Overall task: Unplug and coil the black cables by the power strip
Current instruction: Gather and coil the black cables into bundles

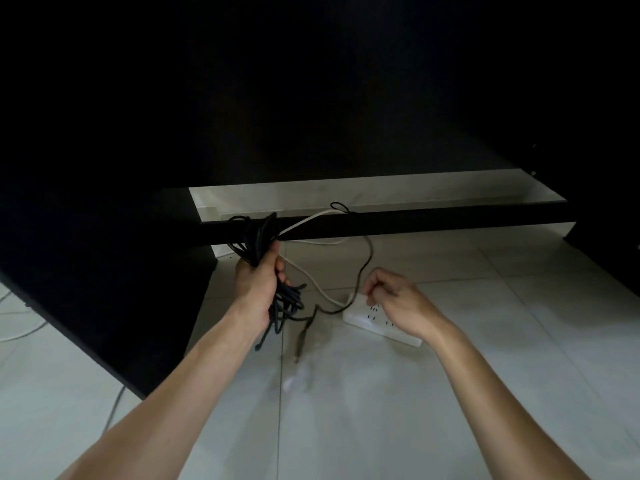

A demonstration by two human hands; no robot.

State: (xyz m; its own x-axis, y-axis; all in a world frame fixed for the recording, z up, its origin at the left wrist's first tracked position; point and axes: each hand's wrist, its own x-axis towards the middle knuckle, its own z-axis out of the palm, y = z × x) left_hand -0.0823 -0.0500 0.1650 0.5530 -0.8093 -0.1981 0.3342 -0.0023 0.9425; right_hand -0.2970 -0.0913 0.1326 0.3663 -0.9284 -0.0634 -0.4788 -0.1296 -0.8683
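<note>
My left hand [258, 280] grips a bundle of coiled black cable [254, 242]; loops stick out above the fist and hang below it. A loose black cable [367, 258] runs from the dark crossbar down toward the white power strip [375, 322] on the floor tiles. A blurred cable end dangles below the bundle. My right hand [394, 299] hovers over the strip's left end with fingers curled; it seems to pinch the loose black cable there, though blur hides the contact.
A black desk panel [104, 254] stands at the left and a dark crossbar [398, 221] spans the back. A white cord [311, 282] leads from the crossbar to the power strip. More pale cords [20, 327] lie on the floor at the far left.
</note>
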